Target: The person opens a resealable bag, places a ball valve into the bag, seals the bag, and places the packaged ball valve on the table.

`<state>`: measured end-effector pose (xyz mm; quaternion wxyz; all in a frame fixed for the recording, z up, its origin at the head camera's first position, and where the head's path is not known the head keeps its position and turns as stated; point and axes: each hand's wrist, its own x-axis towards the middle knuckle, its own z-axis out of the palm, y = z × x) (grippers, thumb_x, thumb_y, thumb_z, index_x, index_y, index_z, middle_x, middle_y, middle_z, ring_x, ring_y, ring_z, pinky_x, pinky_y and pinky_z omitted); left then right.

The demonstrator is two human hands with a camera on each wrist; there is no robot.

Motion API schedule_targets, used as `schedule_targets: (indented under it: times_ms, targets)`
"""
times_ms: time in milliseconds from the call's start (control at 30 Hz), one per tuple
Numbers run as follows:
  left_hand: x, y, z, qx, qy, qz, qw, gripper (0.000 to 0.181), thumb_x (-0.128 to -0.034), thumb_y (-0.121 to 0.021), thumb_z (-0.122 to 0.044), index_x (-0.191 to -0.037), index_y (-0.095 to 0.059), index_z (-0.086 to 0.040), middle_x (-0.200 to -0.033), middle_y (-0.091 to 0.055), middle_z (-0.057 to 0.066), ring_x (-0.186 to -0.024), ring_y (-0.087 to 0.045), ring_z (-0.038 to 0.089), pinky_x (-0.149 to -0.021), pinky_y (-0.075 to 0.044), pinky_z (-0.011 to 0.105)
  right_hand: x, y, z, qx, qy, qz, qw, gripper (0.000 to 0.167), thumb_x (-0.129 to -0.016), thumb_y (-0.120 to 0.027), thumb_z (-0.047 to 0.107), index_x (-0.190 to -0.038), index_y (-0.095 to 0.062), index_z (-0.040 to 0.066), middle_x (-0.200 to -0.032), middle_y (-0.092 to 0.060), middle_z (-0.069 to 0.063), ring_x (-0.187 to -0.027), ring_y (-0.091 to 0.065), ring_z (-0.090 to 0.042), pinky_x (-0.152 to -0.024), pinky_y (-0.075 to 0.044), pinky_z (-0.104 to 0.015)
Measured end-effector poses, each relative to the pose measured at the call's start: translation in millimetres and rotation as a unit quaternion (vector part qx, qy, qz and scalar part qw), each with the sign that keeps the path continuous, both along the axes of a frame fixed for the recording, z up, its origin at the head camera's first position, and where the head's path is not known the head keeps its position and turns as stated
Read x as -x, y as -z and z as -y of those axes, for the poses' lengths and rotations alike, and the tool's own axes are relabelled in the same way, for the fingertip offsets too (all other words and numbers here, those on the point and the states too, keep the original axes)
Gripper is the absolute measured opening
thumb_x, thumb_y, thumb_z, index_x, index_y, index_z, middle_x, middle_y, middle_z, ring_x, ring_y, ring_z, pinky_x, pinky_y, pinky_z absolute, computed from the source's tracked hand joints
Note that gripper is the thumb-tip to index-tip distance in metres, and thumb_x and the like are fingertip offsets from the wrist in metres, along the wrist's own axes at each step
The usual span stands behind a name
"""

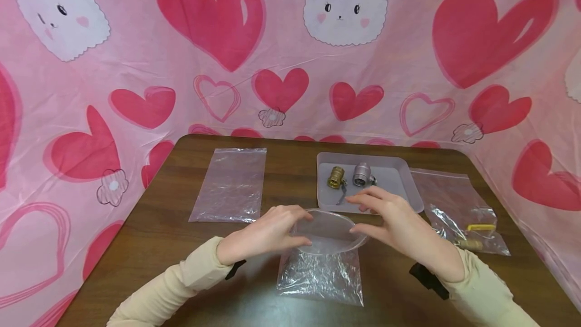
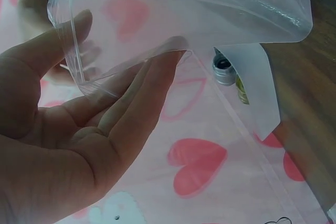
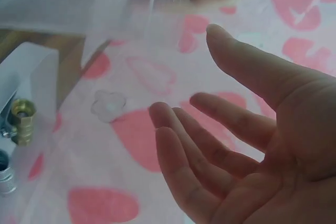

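Observation:
A clear plastic zip bag [image 1: 320,276] is in front of me, its mouth spread into a wide oval. My left hand [image 1: 272,231] holds the left side of that mouth between thumb and fingers; the left wrist view shows the plastic bag [image 2: 210,14] between them. At the right side of the mouth is my right hand [image 1: 399,221], fingers parted and loosely bent. In the right wrist view this hand [image 3: 236,145] holds nothing and its thumb is apart from the bag. Behind it, a translucent tray [image 1: 395,191] bears a brass valve [image 1: 336,177] and a silver valve [image 1: 361,174].
Another clear zip bag [image 1: 231,185] lies flat at the back left of the wooden table [image 1: 159,236]. On the right lies a zip bag [image 1: 442,191] with a brass valve [image 1: 469,244] and its yellow handle [image 1: 481,227] inside. A heart-patterned cloth [image 1: 290,29] hangs behind the table.

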<state>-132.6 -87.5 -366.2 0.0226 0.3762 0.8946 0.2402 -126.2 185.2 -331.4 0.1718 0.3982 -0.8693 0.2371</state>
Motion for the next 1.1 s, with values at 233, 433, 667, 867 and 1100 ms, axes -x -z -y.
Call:
schedule_targets:
  times_ms: [233, 433, 667, 867, 1100]
  targets:
    - [1.6, 4.1, 0.3, 0.000, 0.000, 0.007, 1.0000, 0.040, -0.0849, -0.078, -0.027, -0.116, -0.069, -0.004, -0.109, -0.073, 0.007, -0.074, -0.058, 0.006, -0.071, -0.049, 0.021, 20.8, 0.7, -14, 0.005, 0.048, 0.041, 0.9980, 0.053, -0.067, -0.091, 0.014, -0.115, -0.070, 0.008, -0.099, -0.071, -0.002, -0.079, -0.070, -0.013, -0.070, -0.060, -0.032]
    - [1.8, 7.1, -0.8, 0.003, 0.008, -0.010, 0.9999, 0.042, -0.0837, -0.079, -0.029, -0.115, -0.069, -0.004, -0.110, -0.074, 0.007, -0.077, -0.058, 0.007, -0.074, -0.051, 0.023, 39.7, 8.1, -25, 0.012, 0.079, 0.062, 0.9949, 0.047, -0.069, -0.089, 0.009, -0.111, -0.070, 0.001, -0.100, -0.074, -0.011, -0.077, -0.072, -0.019, -0.069, -0.060, -0.037]
    - [1.5, 9.7, -1.5, -0.011, 0.014, -0.005, 0.9998, 0.042, -0.0829, -0.080, -0.028, -0.115, -0.069, -0.003, -0.105, -0.074, 0.009, -0.062, -0.048, -0.001, -0.069, -0.048, 0.018, 61.6, 16.8, -39, 0.029, 0.114, 0.144, 0.9825, 0.043, -0.075, -0.085, 0.010, -0.114, -0.069, 0.001, -0.105, -0.073, -0.017, -0.083, -0.073, -0.027, -0.075, -0.060, -0.042]
    - [1.1, 12.1, -1.6, -0.013, 0.013, 0.004, 0.9998, 0.042, -0.0831, -0.080, -0.028, -0.115, -0.069, -0.003, -0.100, -0.074, 0.008, -0.063, -0.048, -0.002, -0.064, -0.044, 0.015, 81.0, 24.2, -50, 0.025, 0.148, 0.202, 0.9677, 0.040, -0.081, -0.082, 0.019, -0.116, -0.070, 0.003, -0.108, -0.073, -0.018, -0.088, -0.073, -0.029, -0.074, -0.059, -0.033]
    - [1.5, 12.7, -0.7, -0.016, 0.015, 0.002, 0.9998, 0.041, -0.0837, -0.080, -0.028, -0.115, -0.069, -0.003, -0.102, -0.074, 0.008, -0.063, -0.051, -0.003, -0.066, -0.045, 0.015, 100.5, 35.5, -63, 0.018, 0.182, 0.267, 0.9463, 0.049, -0.085, -0.078, 0.029, -0.123, -0.065, 0.001, -0.118, -0.069, -0.024, -0.100, -0.070, -0.037, -0.085, -0.056, -0.051]
